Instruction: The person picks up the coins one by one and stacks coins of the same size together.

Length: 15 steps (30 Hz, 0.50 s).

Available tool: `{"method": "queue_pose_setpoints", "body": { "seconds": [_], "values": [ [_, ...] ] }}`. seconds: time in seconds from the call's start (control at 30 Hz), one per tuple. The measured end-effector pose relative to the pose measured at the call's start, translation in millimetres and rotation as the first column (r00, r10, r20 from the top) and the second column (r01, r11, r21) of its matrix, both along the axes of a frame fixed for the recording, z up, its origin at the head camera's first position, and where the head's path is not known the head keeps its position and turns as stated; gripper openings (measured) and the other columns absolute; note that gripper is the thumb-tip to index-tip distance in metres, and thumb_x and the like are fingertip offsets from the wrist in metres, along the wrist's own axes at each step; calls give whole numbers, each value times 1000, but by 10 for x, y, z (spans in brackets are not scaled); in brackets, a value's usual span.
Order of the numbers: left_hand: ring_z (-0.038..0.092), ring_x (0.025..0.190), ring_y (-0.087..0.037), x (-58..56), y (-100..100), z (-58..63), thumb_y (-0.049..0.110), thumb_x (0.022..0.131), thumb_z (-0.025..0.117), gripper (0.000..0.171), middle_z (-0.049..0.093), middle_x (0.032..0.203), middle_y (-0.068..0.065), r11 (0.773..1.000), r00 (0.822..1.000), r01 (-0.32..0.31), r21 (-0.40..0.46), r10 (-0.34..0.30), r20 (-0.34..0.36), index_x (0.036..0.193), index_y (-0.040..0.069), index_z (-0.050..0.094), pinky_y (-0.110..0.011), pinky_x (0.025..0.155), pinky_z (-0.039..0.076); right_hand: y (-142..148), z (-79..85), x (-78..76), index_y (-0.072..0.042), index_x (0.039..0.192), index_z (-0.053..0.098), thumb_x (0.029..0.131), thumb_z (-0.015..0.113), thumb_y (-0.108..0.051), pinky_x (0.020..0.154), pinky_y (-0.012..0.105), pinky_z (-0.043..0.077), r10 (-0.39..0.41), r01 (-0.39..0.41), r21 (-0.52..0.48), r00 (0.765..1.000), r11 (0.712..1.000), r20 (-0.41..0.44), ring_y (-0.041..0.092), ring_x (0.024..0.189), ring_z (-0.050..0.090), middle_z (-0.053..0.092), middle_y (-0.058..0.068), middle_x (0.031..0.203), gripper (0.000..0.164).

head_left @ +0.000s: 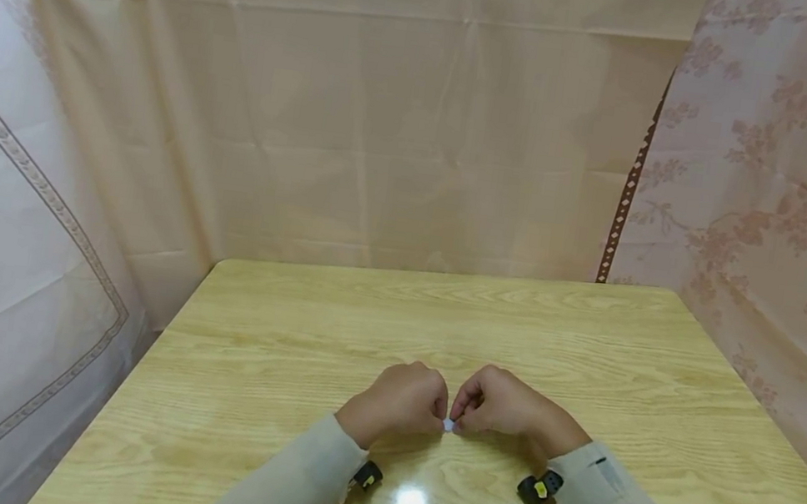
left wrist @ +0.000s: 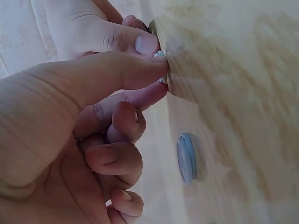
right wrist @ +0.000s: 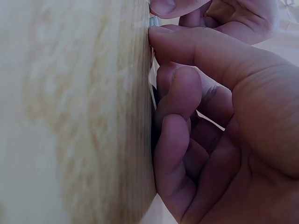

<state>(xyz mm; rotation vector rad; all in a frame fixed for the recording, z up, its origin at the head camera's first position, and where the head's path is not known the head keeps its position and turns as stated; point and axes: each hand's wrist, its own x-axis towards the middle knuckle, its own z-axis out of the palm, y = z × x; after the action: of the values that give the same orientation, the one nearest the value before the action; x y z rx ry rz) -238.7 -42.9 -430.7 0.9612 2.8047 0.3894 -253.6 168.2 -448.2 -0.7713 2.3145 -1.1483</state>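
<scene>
Both hands meet low over the front half of the table, their fingertips at one small whitish-blue piece (head_left: 448, 426). My left hand (head_left: 396, 398) pinches its left side between thumb and index finger, the other fingers curled inward. From the right, my right hand (head_left: 506, 403) pinches the same piece with its thumb and finger; its remaining fingers curl close to the tabletop. Fingertips cover most of the piece, so I cannot tell its kind. A light-blue round disc (left wrist: 187, 158) with a raised rim appears at the table in the left wrist view, beyond the left hand's curled fingers; the head view hides it.
The light wood-grain table (head_left: 272, 337) has rounded far corners. Beige cloth (head_left: 403, 134) hangs behind it, with patterned cloth (head_left: 794, 208) at the right and pale cloth (head_left: 5, 237) at the left. Small black wrist cameras hang below the left cuff (head_left: 367, 475) and right cuff (head_left: 539, 489).
</scene>
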Motion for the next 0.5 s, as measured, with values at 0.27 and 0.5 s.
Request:
{"method": "queue_pose_setpoints", "body": {
  "seconds": [0.27,0.5],
  "values": [
    [56,64,0,1,11,-6,25,83,85,7,69,75,18,1000,1000,4,1,-4,-8,78,25,79,-21,55,47,4,-10,-12,-9,86,78,85,76,-2,51,22,39,8,-8,10,1000,1000,-1,9,57,47,65,-3,68,7],
    [57,64,0,12,20,1,26,84,85,7,70,76,17,1000,1000,14,7,-14,-12,80,24,80,-21,57,47,14,-39,-17,-11,85,77,84,75,-2,53,22,41,9,-9,12,1000,1000,-9,9,58,49,67,-3,70,10]
  ]
}}
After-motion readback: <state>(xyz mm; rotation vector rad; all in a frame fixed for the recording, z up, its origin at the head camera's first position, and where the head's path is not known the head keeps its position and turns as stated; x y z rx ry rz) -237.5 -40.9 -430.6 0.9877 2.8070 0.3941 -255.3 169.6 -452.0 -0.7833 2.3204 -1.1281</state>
